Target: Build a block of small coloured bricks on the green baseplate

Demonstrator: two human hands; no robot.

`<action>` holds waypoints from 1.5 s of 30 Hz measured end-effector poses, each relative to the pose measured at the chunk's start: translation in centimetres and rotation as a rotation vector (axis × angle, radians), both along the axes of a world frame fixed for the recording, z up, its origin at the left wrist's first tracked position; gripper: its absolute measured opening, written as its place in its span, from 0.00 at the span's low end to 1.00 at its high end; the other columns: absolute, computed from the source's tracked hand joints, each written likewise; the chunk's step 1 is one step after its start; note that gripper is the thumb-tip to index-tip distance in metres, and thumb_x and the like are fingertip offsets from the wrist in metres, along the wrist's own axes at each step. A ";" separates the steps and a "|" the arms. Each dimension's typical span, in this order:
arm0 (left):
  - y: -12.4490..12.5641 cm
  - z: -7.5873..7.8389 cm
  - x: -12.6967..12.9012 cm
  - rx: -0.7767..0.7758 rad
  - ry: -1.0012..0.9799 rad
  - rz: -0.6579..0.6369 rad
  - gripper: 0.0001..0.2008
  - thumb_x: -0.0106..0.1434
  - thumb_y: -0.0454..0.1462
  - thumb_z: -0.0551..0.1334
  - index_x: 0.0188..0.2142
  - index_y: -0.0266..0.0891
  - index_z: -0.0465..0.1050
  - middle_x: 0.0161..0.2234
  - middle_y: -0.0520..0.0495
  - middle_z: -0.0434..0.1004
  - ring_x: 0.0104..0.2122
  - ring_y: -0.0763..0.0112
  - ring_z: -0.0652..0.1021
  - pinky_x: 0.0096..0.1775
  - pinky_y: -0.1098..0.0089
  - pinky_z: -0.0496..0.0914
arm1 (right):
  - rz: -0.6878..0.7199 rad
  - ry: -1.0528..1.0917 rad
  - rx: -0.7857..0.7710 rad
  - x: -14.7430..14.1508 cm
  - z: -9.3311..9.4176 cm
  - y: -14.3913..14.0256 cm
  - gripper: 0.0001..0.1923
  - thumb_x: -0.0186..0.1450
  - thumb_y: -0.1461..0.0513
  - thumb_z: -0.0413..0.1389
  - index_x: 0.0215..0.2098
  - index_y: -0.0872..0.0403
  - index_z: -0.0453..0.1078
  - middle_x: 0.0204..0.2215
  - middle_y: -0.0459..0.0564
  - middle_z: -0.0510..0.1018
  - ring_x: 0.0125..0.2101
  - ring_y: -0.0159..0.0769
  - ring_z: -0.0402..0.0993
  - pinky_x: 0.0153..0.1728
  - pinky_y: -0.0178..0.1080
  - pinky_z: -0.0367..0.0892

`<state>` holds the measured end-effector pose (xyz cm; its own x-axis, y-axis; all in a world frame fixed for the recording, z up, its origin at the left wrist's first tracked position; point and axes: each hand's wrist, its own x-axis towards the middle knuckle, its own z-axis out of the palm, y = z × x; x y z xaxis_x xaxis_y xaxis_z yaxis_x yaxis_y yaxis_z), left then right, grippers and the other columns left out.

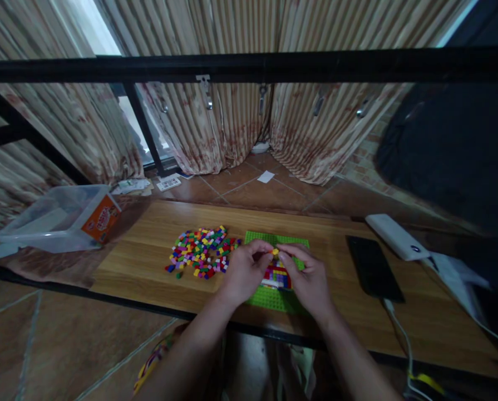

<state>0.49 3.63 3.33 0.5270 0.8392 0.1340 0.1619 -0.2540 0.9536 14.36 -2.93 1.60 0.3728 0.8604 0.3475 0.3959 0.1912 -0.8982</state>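
Observation:
Both my left hand and my right hand are closed, their fingertips meeting over a green studded baseplate. Pinched between them is a small yellow toy brick, with a touch of orange beside it. Below the fingertips, several coloured bricks in red, yellow, purple, white and blue form a block on the baseplate. My hands hide part of that block and the middle of the plate. Left of my left hand lies a loose pile of small multicoloured bricks on the wooden board.
A clear plastic box with an orange label stands at the far left. On the right, a black phone with a white cable lies near a white power bank. A dark metal bar crosses in front of the curtains.

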 end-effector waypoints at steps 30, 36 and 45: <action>0.9 -0.3 0.8 0.013 0.336 0.248 0.08 0.59 0.32 0.57 0.35 0.38 0.75 0.30 0.48 0.78 0.31 0.71 0.76 0.33 0.73 0.67 | -0.104 -0.134 -0.243 4.5 -1.9 -0.8 0.09 0.61 0.55 0.58 0.32 0.51 0.77 0.34 0.49 0.81 0.36 0.40 0.76 0.40 0.41 0.66; 1.0 -0.4 0.8 0.004 0.331 0.227 0.08 0.59 0.32 0.57 0.34 0.38 0.75 0.31 0.48 0.78 0.32 0.70 0.76 0.34 0.72 0.67 | -0.103 0.070 -0.242 4.4 -2.5 -0.1 0.12 0.56 0.52 0.61 0.29 0.52 0.77 0.29 0.49 0.81 0.31 0.39 0.75 0.37 0.41 0.68; 0.9 -0.6 0.8 0.038 0.308 0.232 0.07 0.59 0.32 0.57 0.32 0.38 0.75 0.31 0.48 0.78 0.32 0.70 0.76 0.34 0.73 0.68 | -0.125 0.363 -0.283 4.6 -3.1 0.5 0.17 0.44 0.50 0.69 0.26 0.52 0.77 0.25 0.48 0.80 0.27 0.36 0.72 0.33 0.39 0.66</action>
<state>1.28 4.48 2.77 0.3437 0.9385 0.0323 0.4965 -0.2108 0.8421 18.94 -2.47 -1.51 0.5336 0.8432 -0.0655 0.0515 -0.1097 -0.9926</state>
